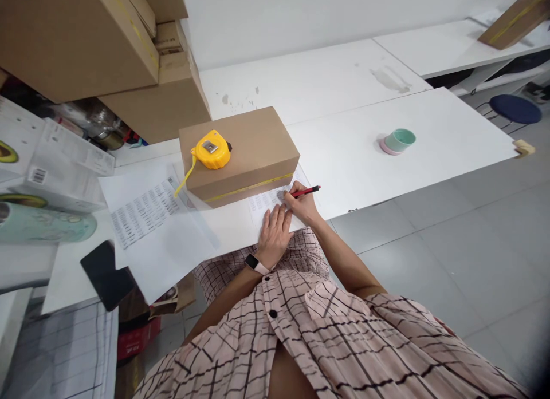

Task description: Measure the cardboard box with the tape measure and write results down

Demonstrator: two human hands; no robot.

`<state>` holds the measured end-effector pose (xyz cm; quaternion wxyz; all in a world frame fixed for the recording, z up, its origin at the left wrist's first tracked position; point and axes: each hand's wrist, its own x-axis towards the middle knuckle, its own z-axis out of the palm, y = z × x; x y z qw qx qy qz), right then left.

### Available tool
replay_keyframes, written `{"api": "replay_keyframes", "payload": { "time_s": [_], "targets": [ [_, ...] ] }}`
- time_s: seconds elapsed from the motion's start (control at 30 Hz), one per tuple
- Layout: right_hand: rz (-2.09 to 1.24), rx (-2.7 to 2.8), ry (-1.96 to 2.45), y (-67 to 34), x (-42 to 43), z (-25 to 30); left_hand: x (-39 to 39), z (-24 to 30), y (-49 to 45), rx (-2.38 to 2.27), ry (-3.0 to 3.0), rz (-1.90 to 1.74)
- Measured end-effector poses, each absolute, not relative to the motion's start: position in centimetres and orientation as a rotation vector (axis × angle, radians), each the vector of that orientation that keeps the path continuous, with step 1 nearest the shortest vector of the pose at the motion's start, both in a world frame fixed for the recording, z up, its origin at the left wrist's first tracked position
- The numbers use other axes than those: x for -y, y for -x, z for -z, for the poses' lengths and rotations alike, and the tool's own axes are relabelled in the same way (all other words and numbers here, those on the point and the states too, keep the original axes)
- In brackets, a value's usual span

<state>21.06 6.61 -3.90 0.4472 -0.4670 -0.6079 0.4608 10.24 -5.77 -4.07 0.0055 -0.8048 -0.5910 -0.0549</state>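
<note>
My right hand (302, 206) is closed around a red and black pen (307, 191), its writing end down at a printed sheet (258, 207). Flat on the near edge of that same sheet lies my left hand (275, 234), fingers stretched out, a watch on its wrist. Just beyond both hands is a closed cardboard box (253, 153) with a yellow line along its side, covering part of the sheet. On top of the box rests a yellow tape measure (212, 149), its yellow strap hanging over the box's left edge.
Printed papers (146, 216) spread left of the box, beside a dark phone-like object (107, 276) and a mint-green bottle (47, 222). Large cartons (77, 38) are stacked at the back left. A green cup (400, 139) stands right on the white table (344, 170); a blue stool (515, 109) is beyond.
</note>
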Motion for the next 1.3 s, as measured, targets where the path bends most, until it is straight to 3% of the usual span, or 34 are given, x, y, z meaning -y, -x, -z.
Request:
{"api": "replay_keyframes", "payload": {
  "time_s": [1.3],
  "targets": [
    [-1.111,1.484,1.151,-20.93,-6.77,4.04,5.80,4.45,-10.14,1.832,2.504,0.161]
  ]
}}
